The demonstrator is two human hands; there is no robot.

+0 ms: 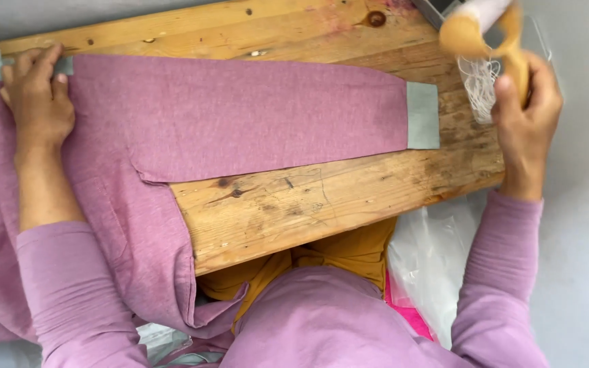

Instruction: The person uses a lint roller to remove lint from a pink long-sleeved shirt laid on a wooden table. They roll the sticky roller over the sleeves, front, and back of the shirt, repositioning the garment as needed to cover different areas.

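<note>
One pink shirt (pixel 172 136) on one wooden board (pixel 322 197). Left hand (pixel 35 95) presses flat on it. Right hand (pixel 526 116) grips one lint roller (pixel 485 27).

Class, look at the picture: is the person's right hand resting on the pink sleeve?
No: the right hand grips a lint roller off past the grey cuff, while the left hand presses the garment.

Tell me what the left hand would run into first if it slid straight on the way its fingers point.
The left hand lies flat on the mauve shirt, fingers pointing to the far edge of the wooden board. It would probably cross the grey trim strip at its fingertips, then bare board edge; beyond that, nothing shows.
</note>
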